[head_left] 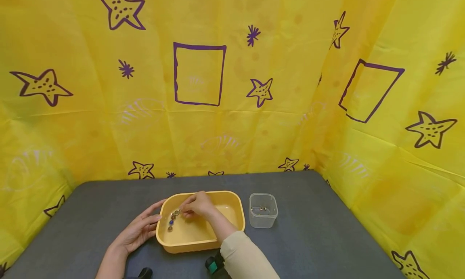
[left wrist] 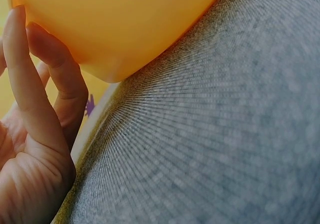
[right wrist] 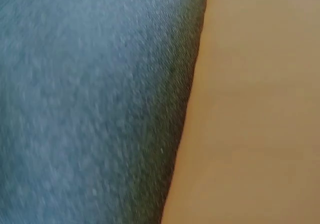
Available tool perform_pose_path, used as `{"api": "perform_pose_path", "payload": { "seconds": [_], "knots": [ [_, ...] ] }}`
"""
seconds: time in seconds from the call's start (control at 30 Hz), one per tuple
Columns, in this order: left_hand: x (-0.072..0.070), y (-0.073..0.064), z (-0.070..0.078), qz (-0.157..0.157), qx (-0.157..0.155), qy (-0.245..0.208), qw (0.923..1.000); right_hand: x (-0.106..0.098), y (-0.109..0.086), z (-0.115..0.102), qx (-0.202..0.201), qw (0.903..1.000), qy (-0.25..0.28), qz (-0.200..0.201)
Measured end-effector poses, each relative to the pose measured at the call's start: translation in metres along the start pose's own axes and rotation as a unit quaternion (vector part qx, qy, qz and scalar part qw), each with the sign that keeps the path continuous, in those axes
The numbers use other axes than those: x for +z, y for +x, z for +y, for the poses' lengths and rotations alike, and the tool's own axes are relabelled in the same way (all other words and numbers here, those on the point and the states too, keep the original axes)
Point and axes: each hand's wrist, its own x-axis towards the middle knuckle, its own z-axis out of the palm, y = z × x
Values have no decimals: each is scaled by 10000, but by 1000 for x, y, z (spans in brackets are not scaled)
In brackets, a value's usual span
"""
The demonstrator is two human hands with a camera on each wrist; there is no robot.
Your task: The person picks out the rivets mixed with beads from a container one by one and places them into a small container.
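A yellow tub (head_left: 192, 244) with rounded corners stands before me in the head view. Against its left outer wall rest the fingers of my left hand (head_left: 136, 231), loosely bent, with the fingertips at the wall in the left wrist view too. Inside the tub, a short curved row of small marbles lies along the left side, among them a blue marble (head_left: 171, 222) and a brown marble (head_left: 170, 229). My right hand (head_left: 199, 205) reaches over the near rim and pinches a small marble at the row's far end, mostly hidden by the fingertips.
To the right of the tub stands a clear plastic container (head_left: 263, 222) with a few small gold-coloured bits inside. Both sit on a dark grey table (head_left: 308, 238). A yellow patterned cloth (head_left: 218, 125) hangs behind and on the sides. Dark straps show near my wrists.
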Motion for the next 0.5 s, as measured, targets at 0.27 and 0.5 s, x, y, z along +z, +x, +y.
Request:
{"api": "perform_pose_path", "payload": {
  "seconds": [0.27, 0.5],
  "knots": [
    [0, 0, 0, 157, -18, 102, 9998, -15, 3, 3, -85, 9993, 326, -166],
    [0, -1, 0, 68, 33, -27, 10000, -29, 2, 4, -45, 9985, 525, -112]
  ]
}}
